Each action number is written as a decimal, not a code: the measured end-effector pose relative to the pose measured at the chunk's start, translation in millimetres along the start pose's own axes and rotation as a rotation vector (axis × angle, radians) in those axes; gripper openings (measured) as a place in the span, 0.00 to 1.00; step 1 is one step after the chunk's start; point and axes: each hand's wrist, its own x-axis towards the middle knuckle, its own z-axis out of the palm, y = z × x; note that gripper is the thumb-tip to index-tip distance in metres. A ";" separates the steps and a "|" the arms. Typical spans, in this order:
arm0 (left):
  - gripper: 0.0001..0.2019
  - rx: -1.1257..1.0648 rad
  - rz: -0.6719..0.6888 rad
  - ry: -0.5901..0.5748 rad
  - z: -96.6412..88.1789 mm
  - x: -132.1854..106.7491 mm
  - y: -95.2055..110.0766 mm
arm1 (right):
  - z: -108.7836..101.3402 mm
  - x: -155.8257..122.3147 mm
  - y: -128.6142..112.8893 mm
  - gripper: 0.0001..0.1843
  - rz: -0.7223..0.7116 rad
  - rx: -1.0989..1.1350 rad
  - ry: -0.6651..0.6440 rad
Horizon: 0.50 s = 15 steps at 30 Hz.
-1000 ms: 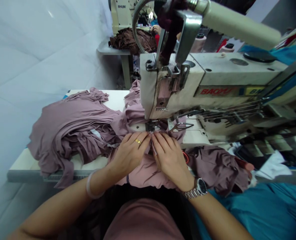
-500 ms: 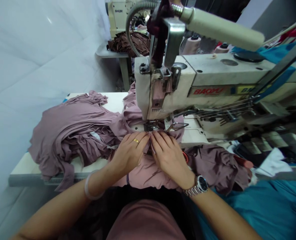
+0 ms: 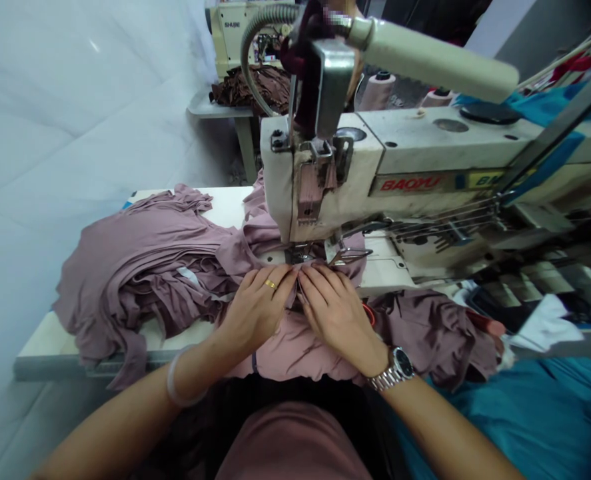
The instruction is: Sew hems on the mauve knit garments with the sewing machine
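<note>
A cream sewing machine (image 3: 405, 173) stands across the middle of the table. Its needle and presser foot (image 3: 300, 253) sit just beyond my fingertips. A mauve garment (image 3: 295, 347) lies under both hands and runs under the foot. My left hand (image 3: 258, 307), with a gold ring, presses the cloth with fingers together, pinching a fold. My right hand (image 3: 338, 313), with a metal watch at the wrist, lies flat on the cloth beside it, fingertips touching the same fold.
A heap of mauve garments (image 3: 140, 267) fills the table's left half. More mauve cloth (image 3: 435, 333) hangs at the right, next to teal fabric (image 3: 525, 413). A second sewing machine (image 3: 235, 33) with brown cloth (image 3: 255, 83) stands behind. A white wall is at the left.
Both hands stay on the fold in front of the presser foot. The view has shifted slightly, so the machine sits a little further left and lower.
</note>
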 end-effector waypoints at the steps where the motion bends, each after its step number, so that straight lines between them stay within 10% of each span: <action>1: 0.23 0.002 -0.002 0.002 -0.1 0.5 0.3 | 0.3 0.3 -0.1 0.22 0.006 0.007 0.000; 15: 0.19 -0.025 0.022 0.048 -0.5 7.3 -2.7 | -0.5 10.1 2.6 0.23 0.056 0.028 -0.071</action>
